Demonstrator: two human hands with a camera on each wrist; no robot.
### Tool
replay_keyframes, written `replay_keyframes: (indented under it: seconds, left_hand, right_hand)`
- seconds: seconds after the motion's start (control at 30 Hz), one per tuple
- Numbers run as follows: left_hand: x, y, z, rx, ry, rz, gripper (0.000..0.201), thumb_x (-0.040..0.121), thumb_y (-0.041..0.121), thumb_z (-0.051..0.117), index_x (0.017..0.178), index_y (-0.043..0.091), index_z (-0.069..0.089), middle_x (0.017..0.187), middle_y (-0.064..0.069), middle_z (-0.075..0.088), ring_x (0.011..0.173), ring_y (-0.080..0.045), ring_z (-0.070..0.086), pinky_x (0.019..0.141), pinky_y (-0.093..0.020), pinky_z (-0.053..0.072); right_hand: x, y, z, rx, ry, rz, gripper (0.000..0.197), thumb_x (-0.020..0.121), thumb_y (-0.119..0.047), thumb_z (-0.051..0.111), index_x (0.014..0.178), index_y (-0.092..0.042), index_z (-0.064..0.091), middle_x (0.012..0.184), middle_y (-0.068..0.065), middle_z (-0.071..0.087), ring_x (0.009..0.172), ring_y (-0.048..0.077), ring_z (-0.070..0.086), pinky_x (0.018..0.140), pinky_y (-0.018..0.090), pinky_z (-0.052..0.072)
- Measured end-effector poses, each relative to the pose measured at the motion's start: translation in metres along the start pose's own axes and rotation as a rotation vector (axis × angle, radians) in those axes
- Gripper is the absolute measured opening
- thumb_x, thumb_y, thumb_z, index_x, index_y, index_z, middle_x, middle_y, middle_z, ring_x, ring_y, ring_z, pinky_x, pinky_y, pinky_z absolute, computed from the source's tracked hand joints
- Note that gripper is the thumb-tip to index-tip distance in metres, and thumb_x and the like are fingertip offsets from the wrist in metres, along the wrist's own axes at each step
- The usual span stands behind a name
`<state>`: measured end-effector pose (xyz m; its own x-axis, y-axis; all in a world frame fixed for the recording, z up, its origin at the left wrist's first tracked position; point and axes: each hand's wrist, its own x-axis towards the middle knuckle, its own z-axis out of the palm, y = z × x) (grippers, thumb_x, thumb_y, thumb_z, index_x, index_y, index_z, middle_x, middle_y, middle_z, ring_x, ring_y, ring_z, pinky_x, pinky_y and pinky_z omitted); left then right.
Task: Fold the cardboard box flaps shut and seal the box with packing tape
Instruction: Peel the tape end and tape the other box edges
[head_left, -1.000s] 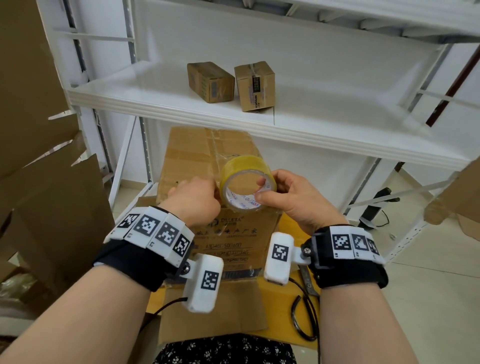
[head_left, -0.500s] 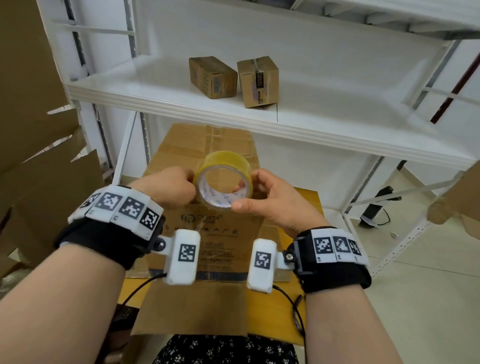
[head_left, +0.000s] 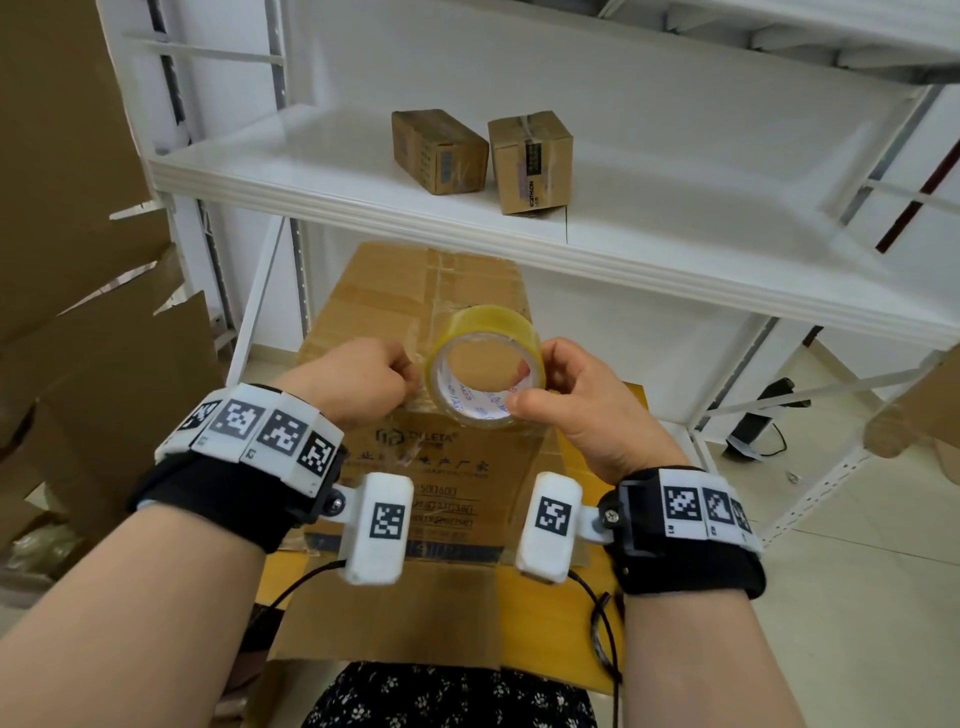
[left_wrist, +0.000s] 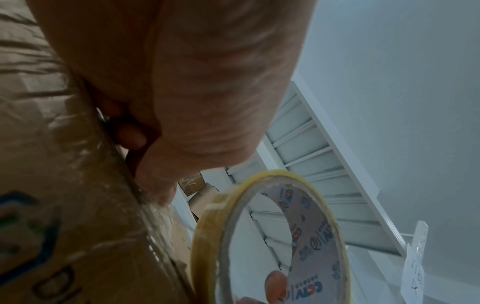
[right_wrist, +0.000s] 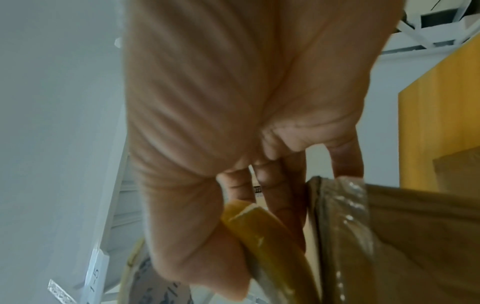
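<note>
The large cardboard box (head_left: 374, 306) stands in front of me under a white shelf, its top flaps down and an old taped seam along the middle. Over its near top edge my right hand (head_left: 535, 384) pinches a yellow roll of packing tape (head_left: 485, 364) by the rim, thumb outside and fingers through the core. My left hand (head_left: 400, 374), fingers curled, pinches the loose end of the tape just left of the roll. In the left wrist view the thumb of my left hand (left_wrist: 145, 164) lies against shiny film on the box (left_wrist: 52, 185), beside the roll (left_wrist: 272, 236). The right wrist view shows my right hand (right_wrist: 244, 230) on the roll (right_wrist: 267, 232), next to the box (right_wrist: 415, 236).
The white shelf (head_left: 363, 176) juts out above the box and carries two small taped cartons (head_left: 439, 150) (head_left: 530, 158). Flattened cardboard sheets (head_left: 104, 389) lean at the left. The box rests on a yellow board (head_left: 545, 639). Shelf legs and tiled floor are at the right.
Both hands have stayed on the roll above the box. A short stretch of clear tape now shows between my left hand and the roll.
</note>
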<state>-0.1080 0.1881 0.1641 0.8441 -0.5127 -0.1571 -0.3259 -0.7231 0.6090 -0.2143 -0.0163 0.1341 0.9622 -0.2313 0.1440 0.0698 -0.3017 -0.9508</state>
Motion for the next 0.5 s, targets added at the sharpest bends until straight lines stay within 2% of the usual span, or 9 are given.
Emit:
replay_keyframes:
  seconds: [0.07,0.17,0.27,0.4,0.5]
  left_hand:
    - [-0.001,0.0,0.0,0.005,-0.002,0.005,0.012,0.097,0.018,0.051,0.089,0.025,0.056,0.092,-0.001,0.063,0.084,-0.015,0.059,0.067,-0.026,0.045]
    - [-0.004,0.0,0.0,0.013,0.002,0.004,0.011,0.096,0.019,0.051,0.09,0.026,0.057,0.093,0.0,0.064,0.087,-0.017,0.059,0.075,-0.031,0.051]
    - [-0.008,0.002,0.0,0.013,0.009,0.005,0.007,0.096,0.024,0.052,0.094,0.024,0.059,0.093,0.0,0.064,0.087,-0.018,0.06,0.082,-0.036,0.053]
    - [-0.012,0.008,0.001,0.087,0.015,-0.022,0.01,0.095,0.024,0.051,0.089,0.03,0.056,0.096,0.002,0.064,0.09,-0.019,0.06,0.09,-0.043,0.052]
    - [-0.013,0.019,0.001,0.179,-0.01,-0.02,0.012,0.096,0.021,0.048,0.101,0.027,0.057,0.101,0.001,0.062,0.097,-0.022,0.058,0.094,-0.045,0.05]
  right_hand:
    - [-0.001,0.001,0.001,0.014,-0.005,-0.006,0.036,0.067,-0.019,0.077,0.1,-0.018,0.064,0.097,0.004,0.075,0.094,0.026,0.071,0.079,0.034,0.057]
    - [0.0,0.002,0.0,0.019,0.004,-0.002,0.039,0.061,-0.025,0.074,0.097,-0.019,0.063,0.093,0.001,0.072,0.09,0.028,0.068,0.08,0.038,0.057]
    - [-0.001,0.004,-0.002,0.066,0.038,0.014,0.041,0.056,-0.029,0.072,0.094,-0.018,0.062,0.087,-0.005,0.066,0.083,0.016,0.06,0.077,0.036,0.05]
    - [-0.004,0.006,-0.002,0.084,0.052,0.007,0.033,0.066,-0.018,0.069,0.099,-0.017,0.062,0.091,-0.004,0.068,0.087,0.014,0.064,0.074,0.031,0.051]
    - [-0.004,0.007,-0.001,0.086,0.06,0.001,0.033,0.07,-0.018,0.069,0.102,-0.017,0.063,0.094,-0.003,0.071,0.09,0.015,0.068,0.073,0.028,0.051]
